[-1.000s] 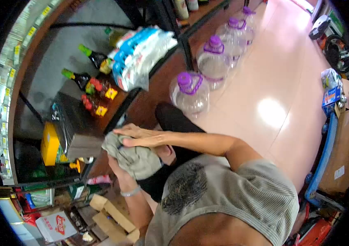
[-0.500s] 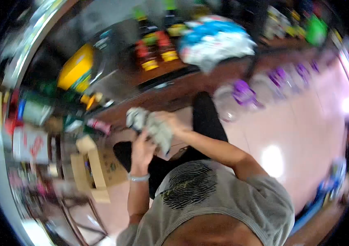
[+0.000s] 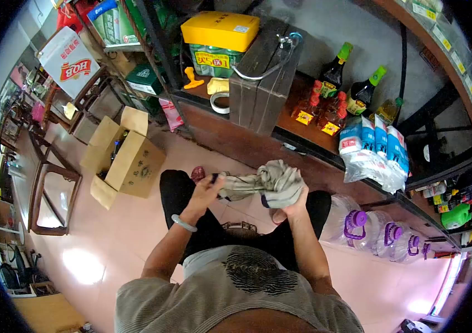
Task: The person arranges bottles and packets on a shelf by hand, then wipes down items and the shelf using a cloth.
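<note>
Cloth (image 3: 281,182) in right hand (image 3: 297,203); bunched

Pale grey-green on the cloth (image 3: 282,182), with thin darker stripes and a patch of dark navy low down. On the shirt (image 3: 200,288): grey, finely ribbed, with a black fingerprint-like print. Plain black for the trousers (image 3: 176,191), milky grey for the bracelet (image 3: 184,223). Tan on the cardboard box (image 3: 140,165); white with red lettering on the carton (image 3: 69,62). Bright yellow on the lidded box (image 3: 219,29). Green caps on the dark bottles (image 3: 363,93); red caps and yellow labels on the small bottles (image 3: 333,115). Blue and white on the packets (image 3: 373,143), purple on the jug caps (image 3: 359,217).
</note>
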